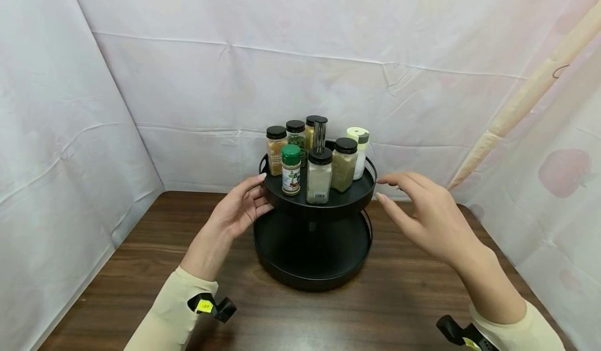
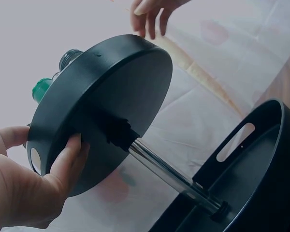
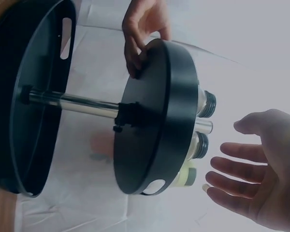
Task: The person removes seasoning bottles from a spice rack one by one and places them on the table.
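A black two-tier spice rack (image 1: 324, 214) stands upright on the table, its metal post (image 3: 82, 104) joining both trays. At the left rim of the upper tray, my left hand (image 1: 239, 207) grips the edge near the handle slot, with fingers reaching underneath (image 2: 70, 164). My right hand (image 1: 432, 220) hovers just off the right rim, fingers spread and holding nothing. On the upper tray are a green-capped spice bottle (image 1: 291, 176), a pale powder jar (image 1: 319, 181), an olive-coloured powder jar (image 1: 344, 168), a white bottle (image 1: 360, 160) and several black-capped jars behind.
The lower tray (image 1: 305, 252) shows a bare black floor inside its raised wall. Dark wooden table (image 1: 375, 309) surrounds the rack. White cloth (image 1: 281, 80) hangs behind and at both sides, with a cloth-covered pole (image 1: 526, 98) slanting at the right.
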Motion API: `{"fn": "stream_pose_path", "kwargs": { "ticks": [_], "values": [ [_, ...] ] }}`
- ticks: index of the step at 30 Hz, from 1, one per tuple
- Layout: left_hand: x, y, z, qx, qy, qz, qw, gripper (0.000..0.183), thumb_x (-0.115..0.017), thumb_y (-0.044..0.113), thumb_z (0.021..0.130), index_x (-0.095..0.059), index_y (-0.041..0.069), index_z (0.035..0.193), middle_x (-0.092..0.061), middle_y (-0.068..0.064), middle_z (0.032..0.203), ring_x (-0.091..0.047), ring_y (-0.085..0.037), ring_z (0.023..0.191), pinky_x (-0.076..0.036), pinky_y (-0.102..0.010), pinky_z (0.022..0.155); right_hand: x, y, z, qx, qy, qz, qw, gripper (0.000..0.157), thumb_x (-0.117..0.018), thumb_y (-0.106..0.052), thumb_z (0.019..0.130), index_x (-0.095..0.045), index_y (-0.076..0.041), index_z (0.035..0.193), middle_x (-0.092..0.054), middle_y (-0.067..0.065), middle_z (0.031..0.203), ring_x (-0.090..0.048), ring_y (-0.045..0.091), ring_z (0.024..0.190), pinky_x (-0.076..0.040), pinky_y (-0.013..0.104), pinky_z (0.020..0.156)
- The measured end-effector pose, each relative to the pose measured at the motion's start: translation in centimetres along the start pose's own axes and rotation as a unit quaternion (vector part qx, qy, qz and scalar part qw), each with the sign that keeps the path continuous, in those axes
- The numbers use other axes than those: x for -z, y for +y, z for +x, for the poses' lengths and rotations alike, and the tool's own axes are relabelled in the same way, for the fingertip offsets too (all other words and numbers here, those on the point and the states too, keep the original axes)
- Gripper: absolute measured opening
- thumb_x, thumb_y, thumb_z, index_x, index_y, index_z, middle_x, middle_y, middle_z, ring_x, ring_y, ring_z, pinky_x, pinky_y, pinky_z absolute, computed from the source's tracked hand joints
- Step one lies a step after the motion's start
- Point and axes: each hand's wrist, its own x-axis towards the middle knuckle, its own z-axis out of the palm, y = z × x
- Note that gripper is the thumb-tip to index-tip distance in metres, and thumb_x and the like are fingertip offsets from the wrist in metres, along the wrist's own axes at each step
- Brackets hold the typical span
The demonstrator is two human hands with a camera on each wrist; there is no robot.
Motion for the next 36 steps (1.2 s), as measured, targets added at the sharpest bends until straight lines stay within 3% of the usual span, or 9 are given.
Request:
{"fn": "stream_pose_path", "kwargs": {
  "ticks": [9,18,26,36],
  "values": [
    [0.0,0.0,0.0,-0.002,-0.005,0.005,1.0000,0.039,-0.059,0.027,0.109,-0.046,0.004,0.138,-0.068,-0.007,0.110,-0.069,-0.017,0.095,-0.060,-0.031,0.086,0.0,-0.4,2.4,0.019,-0.015,0.025,0.999,0.031,-0.077,-0.014,0.098,-0.070,-0.013,0.128,-0.071,-0.001,0.124,-0.067,0.014,0.108,-0.052,0.035,0.089],
    [0.0,0.0,0.1,-0.001,-0.003,0.001,1.0000,0.039,-0.059,0.026,0.109,-0.046,0.004,0.138,-0.068,-0.007,0.111,-0.070,-0.017,0.095,-0.060,-0.031,0.086,-0.2,-0.6,4.7,0.054,0.003,0.050,0.997,0.031,-0.075,-0.012,0.098,-0.071,-0.009,0.128,-0.073,0.001,0.123,-0.068,0.019,0.106,-0.053,0.038,0.091],
    [-0.1,0.0,0.1,-0.002,-0.004,0.004,1.0000,0.037,-0.059,0.027,0.109,-0.046,0.004,0.136,-0.068,-0.006,0.109,-0.069,-0.017,0.094,-0.060,-0.030,0.086,-0.4,-2.0,6.8,0.042,-0.032,0.042,0.998,0.030,-0.073,-0.026,0.103,-0.070,-0.014,0.130,-0.071,0.000,0.124,-0.064,0.015,0.104,-0.052,0.038,0.088],
    [-0.1,0.1,0.0,-0.002,-0.008,0.003,1.0000,0.032,-0.057,0.026,0.110,-0.048,0.004,0.132,-0.069,-0.005,0.106,-0.069,-0.016,0.092,-0.060,-0.030,0.084,-0.9,-2.9,9.7,0.075,-0.067,0.029,0.994,0.033,-0.071,-0.032,0.104,-0.069,-0.013,0.131,-0.070,0.000,0.128,-0.067,0.020,0.116,-0.054,0.044,0.097]
  ]
}}
